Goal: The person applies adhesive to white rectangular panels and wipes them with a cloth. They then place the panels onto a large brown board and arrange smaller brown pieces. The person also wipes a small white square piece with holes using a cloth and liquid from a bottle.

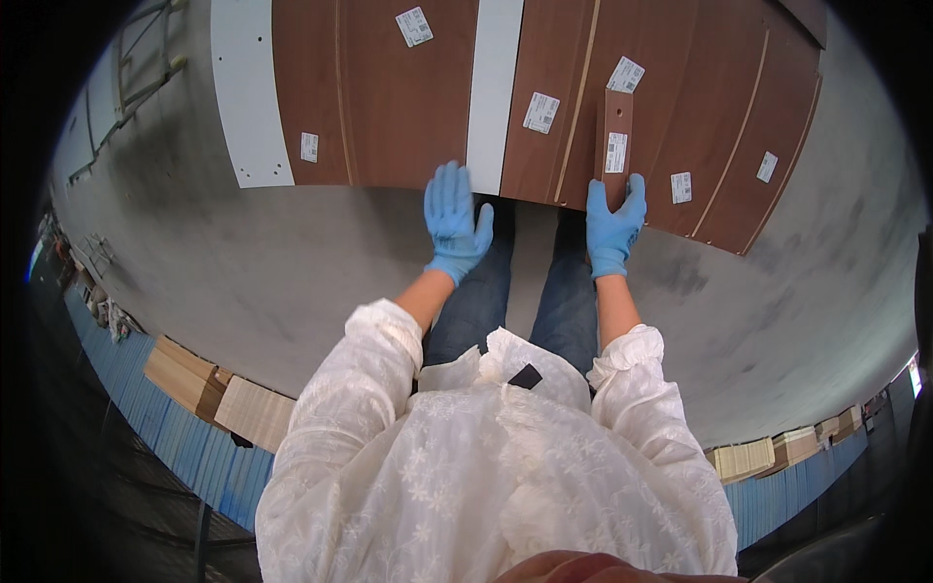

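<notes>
My left hand (453, 225), in a blue glove, is open at the near edge of the panels. Its fingers are stretched out close together and it holds nothing. My right hand (612, 231), gloved the same way, grips the near end of a narrow brown board (619, 112) between thumb and fingers. This board has a hole near its far end and a white label (616, 153). It lies over, or just above, the wide brown panels (671, 107); I cannot tell whether it touches them. A white strip panel (494, 97) runs beyond my left hand.
More brown panels (398, 117) with white labels and a white panel (251, 107) with holes lie to the left. Grey floor (321, 253) surrounds them. A metal frame (126, 78) stands at the far left. Stacks of boards (258, 413) lie on blue slats (175, 418) behind me.
</notes>
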Motion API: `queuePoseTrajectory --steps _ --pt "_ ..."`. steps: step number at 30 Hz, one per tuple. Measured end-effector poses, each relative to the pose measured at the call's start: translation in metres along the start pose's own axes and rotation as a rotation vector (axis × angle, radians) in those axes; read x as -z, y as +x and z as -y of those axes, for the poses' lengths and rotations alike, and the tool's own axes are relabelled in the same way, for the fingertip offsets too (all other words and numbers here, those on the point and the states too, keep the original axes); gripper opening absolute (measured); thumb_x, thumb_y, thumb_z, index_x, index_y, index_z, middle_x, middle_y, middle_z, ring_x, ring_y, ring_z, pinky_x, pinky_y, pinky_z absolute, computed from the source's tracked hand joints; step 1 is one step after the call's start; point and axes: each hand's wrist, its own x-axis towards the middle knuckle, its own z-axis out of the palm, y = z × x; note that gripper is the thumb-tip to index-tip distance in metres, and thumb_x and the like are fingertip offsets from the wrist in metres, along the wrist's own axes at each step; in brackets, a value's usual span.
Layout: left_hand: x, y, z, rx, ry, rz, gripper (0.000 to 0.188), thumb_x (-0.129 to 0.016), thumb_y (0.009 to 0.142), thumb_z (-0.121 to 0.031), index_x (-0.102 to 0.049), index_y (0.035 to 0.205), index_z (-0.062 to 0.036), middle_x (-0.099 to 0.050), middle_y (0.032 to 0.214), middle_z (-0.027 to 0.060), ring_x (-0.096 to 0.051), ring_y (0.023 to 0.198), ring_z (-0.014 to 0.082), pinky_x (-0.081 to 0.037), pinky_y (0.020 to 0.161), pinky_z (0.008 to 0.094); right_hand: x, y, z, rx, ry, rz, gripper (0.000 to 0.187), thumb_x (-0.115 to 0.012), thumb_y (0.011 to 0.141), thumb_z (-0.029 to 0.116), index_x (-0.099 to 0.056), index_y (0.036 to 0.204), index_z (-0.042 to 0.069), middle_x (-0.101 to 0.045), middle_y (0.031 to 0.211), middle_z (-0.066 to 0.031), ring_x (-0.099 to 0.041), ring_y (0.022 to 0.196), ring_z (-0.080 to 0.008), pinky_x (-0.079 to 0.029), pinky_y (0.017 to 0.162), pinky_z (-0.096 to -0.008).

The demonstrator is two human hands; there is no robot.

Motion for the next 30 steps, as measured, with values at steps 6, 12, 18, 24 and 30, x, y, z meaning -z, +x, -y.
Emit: queuePoseTrajectory --steps 6,12,18,24,30 --pt "-0.012 -0.029 -0.020 1.312 -0.720 -0.083 0.048 -0.078 0.095 -0.032 -0.066 0.123 0.0044 -0.068 0.130 0.0161 -0.063 0.118 0.0281 -0.048 0.103 0.0427 0.006 0.007 0.005 0.037 -0.007 0.045 0.071 -0.082 0.085 0.034 -0.056 0.139 -0.003 -0.063 0.128 -0.0277 -0.060 0.119 -0.0427 -0.047 0.104 -0.0480" --pt "-0.031 -0.017 -0.019 1.633 -1.136 0.072 0.072 -0.076 0.094 -0.055 -0.059 0.141 -0.0029 -0.062 0.143 0.0160 -0.054 0.136 0.0321 -0.039 0.115 0.0470 0.004 0.012 0.007 0.149 -0.098 -0.032 0.068 -0.082 0.084 0.034 -0.057 0.135 -0.004 -0.065 0.123 -0.0277 -0.063 0.113 -0.0427 -0.049 0.099 -0.0475" --pt "-0.036 -0.003 -0.026 1.632 -1.255 0.034 0.077 -0.075 0.095 -0.054 -0.053 0.149 -0.0028 -0.056 0.150 0.0188 -0.048 0.144 0.0333 -0.037 0.117 0.0473 0.000 0.015 0.006 0.137 -0.069 0.010 0.070 -0.082 0.084 0.036 -0.057 0.136 -0.004 -0.064 0.124 -0.0283 -0.063 0.115 -0.0423 -0.049 0.101 -0.0477" --pt "-0.047 0.002 -0.025 1.690 -1.247 -0.011 0.066 -0.075 0.098 -0.046 -0.057 0.146 -0.0045 -0.062 0.143 0.0163 -0.055 0.135 0.0307 -0.042 0.113 0.0448 -0.004 0.016 0.008 0.129 -0.075 0.019 0.071 -0.083 0.084 0.035 -0.057 0.136 -0.005 -0.064 0.125 -0.0286 -0.062 0.116 -0.0424 -0.049 0.101 -0.0477" --pt "-0.057 0.003 -0.022 1.662 -1.220 -0.048 0.042 -0.074 0.100 -0.031 -0.067 0.135 -0.0087 -0.070 0.127 0.0048 -0.062 0.119 0.0201 -0.047 0.102 0.0404 -0.007 0.017 0.009 0.139 -0.099 0.020 0.072 -0.083 0.084 0.035 -0.057 0.137 -0.005 -0.063 0.126 -0.0293 -0.062 0.118 -0.0431 -0.048 0.103 -0.0476"
